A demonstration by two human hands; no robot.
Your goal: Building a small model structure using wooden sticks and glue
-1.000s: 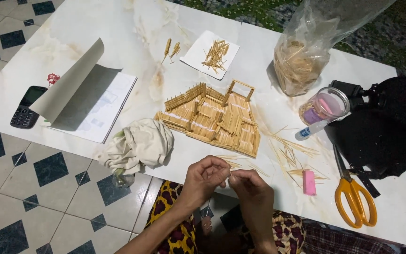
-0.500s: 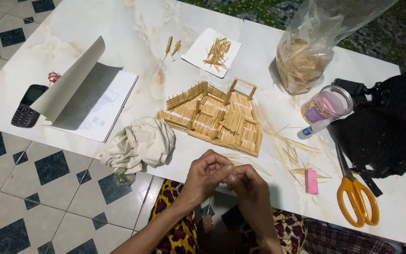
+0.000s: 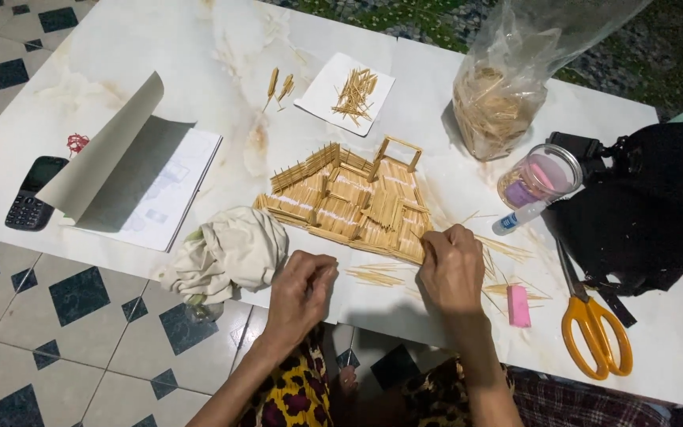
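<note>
Here, big to small:

Table: a white marble-look tabletop (image 3: pixel 199 47) holds all the things; a floor of pale and dark blue tiles (image 3: pixel 65 316) shows beside it.
Black bag: a soft black cloth bag (image 3: pixel 642 205) sits at the right side of the table.
Clear sack: a clear plastic bag stuffed with thin wooden sticks (image 3: pixel 499 87) stands at the far side.
Notebook: an open white paper notebook (image 3: pixel 132 178) lies on the left, one page curled up.
Stick house: a flat little house model made of glued wooden sticks (image 3: pixel 349 202) lies in the middle, just past both hands.
Rag: a crumpled cream cloth (image 3: pixel 231 253) sits at the near edge, partly hanging off.
Right hand: the right hand (image 3: pixel 452 269) touches the near right corner of the stick house with its fingertips pinched narrow. I cannot tell if it holds a stick.
Left hand: the left hand (image 3: pixel 302 289) is curled narrow near the table edge, apart from the house. I cannot tell what is inside it.
Scissors: orange-handled scissors (image 3: pixel 590 324) lie at the right.
Phone: a small black button phone (image 3: pixel 32 194) lies far left.
Loose sticks: thin loose wooden sticks (image 3: pixel 377 277) lie between the hands.
Eraser: a small pink block (image 3: pixel 518 305) lies near the scissors.
What could go wrong: a hard push could snap or shift the corner. The rag could slip off the edge.
</note>
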